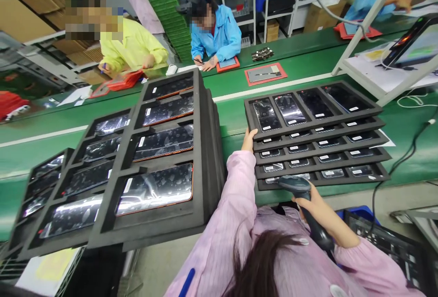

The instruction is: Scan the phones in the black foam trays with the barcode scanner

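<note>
My left hand [249, 140] grips the left edge of a black foam tray [310, 124] in a staggered stack on the right. Its thumb shows on the rim; the other fingers are mostly hidden. Phone-sized panels with white labels lie in the tray slots, among them a dark glossy panel [290, 110]. My right hand [316, 205] is closed around the handle of a dark barcode scanner [294, 184]. The scanner's head is in front of the lowest tray, near its labelled panels.
Tall stacks of foam trays [208, 151] stand on the left of the green workbench [234, 128]. Across it, one person in yellow [133, 46] and another in blue [222, 32] work. A white metal stand [369, 78] with a tilted screen [414, 41] is at right; cables hang there.
</note>
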Demonstrator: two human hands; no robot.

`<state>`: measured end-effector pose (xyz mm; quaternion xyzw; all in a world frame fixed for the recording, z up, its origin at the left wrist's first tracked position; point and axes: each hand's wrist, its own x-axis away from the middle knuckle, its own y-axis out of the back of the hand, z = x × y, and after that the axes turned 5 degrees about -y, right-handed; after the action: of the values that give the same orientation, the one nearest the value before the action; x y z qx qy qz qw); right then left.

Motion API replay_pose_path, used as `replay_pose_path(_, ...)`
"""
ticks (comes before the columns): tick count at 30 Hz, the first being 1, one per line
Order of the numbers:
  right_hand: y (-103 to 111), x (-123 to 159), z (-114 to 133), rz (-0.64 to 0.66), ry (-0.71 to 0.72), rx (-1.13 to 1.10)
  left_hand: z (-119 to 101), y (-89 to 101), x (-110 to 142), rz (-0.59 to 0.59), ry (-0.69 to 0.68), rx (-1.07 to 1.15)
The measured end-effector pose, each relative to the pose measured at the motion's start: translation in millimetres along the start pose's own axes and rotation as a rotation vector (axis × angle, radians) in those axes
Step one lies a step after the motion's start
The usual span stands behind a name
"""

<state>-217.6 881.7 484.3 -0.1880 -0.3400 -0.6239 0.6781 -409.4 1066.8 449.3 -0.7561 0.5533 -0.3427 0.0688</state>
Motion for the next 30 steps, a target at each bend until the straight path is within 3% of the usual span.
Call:
replay_pose_path(6,-19.3,-14.4,-6.5,0.004,-0.032,0.053,-1.1,3.4,2.9,0.015,-0.026,-0.03)
replay_pose_path(11,-12.9,-7.1,-4.6,0.006,-0.009,0.004,-4.1,0.2,4.4,-0.052,0.016,-0.043)
replay_pose_path(14,4.3,0.1,-2.7,-0.045,0.019,-0.074,-7.6,-4.9,9.9,-0.058,0.025,-0.05)
replay_pose_path(16,29.8,2.6,0.0,-0.14,0.045,-0.127,-10.8,-7.6,14.7,-0.039,0.017,-0.057)
replay_pose_path(18,69.8,3.0,5.3,-0.282,0.084,-0.165,-13.3,-8.7,18.1,-0.031,0.011,-0.063)
replay_pose_path(20,122.4,2.0,14.8,-0.441,0.132,-0.192,-14.0,-7.8,18.4,-0.005,0.007,-0.068)
replay_pose_path(25,259.1,-18.2,52.8,-0.786,0.207,-0.243,-10.3,-2.1,10.0,-0.127,0.051,-0.117)
replay_pose_path(27,294.0,-41.1,64.1,-0.833,0.169,-0.225,-11.0,-2.6,10.0,-0.175,0.08,-0.137)
replay_pose_path(30,316.9,-88.6,66.5,-0.768,0.037,-0.113,-15.0,-9.4,16.1,-0.276,0.115,-0.112)
